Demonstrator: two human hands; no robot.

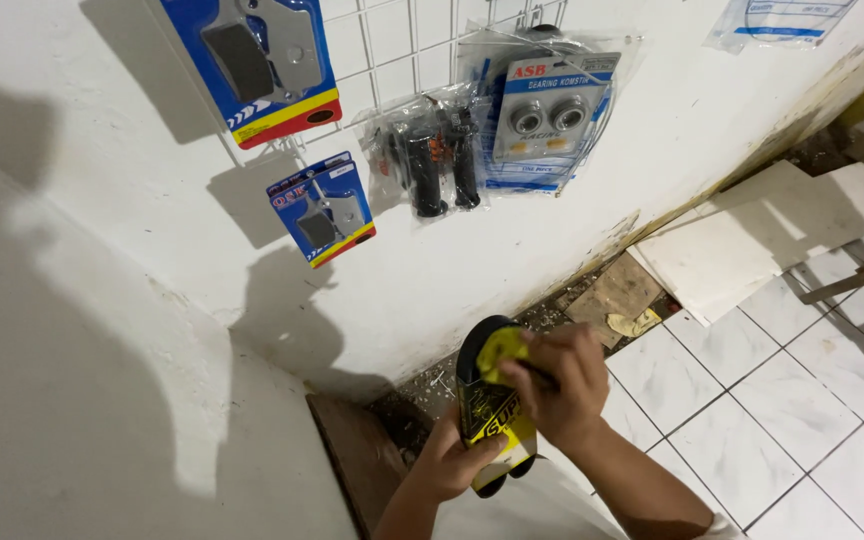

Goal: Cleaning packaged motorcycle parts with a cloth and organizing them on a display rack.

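Hands meet low over the tiled floor (752, 420). The left hand (452, 460) cups a black-and-yellow packet (487, 410) from below, fingers curled around it. The right hand (557, 385), wrist bent, pinches the packet's yellow top. Beyond, packaged parts (542, 110) hang on the white wall (132, 300).

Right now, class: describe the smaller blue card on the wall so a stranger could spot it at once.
Start at the white wire rack on the wall. Below its lower left corner hangs the small blue card holding a grey brake pad. Unlike the larger blue card above, it tilts and hangs alone on bare wall.
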